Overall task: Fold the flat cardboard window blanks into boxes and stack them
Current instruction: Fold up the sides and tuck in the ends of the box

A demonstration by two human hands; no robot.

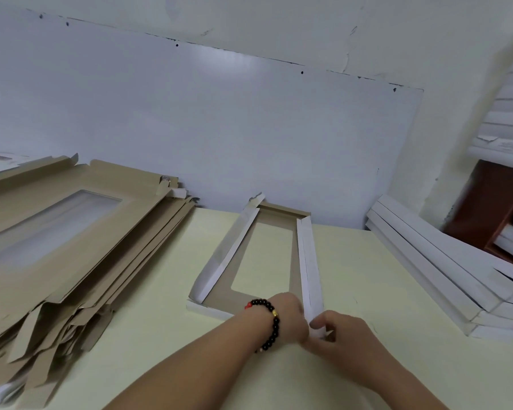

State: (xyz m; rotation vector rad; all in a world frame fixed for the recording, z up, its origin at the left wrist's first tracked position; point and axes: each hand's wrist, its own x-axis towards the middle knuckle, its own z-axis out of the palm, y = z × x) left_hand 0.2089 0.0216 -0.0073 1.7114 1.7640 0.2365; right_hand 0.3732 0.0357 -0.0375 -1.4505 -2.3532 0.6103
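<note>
A brown cardboard window blank [274, 216] lies on the pale table [160, 321] in front of me, with a clear window in its middle. Its white left wall [228, 253] leans outward and its white right wall [308, 267] stands folded up. Both my hands meet at the blank's near right corner. My left hand [288, 315], with a black bead bracelet on the wrist, grips the corner from the left. My right hand [341, 332] pinches the near end of the right wall between thumb and fingers.
A thick pile of flat brown window blanks [71, 238] fills the table's left side. A stack of folded white boxes [444, 276] lies at the right. A white board [219, 128] leans against the wall behind. More white boxes [510, 119] and a dark red shelf [486, 208] are far right.
</note>
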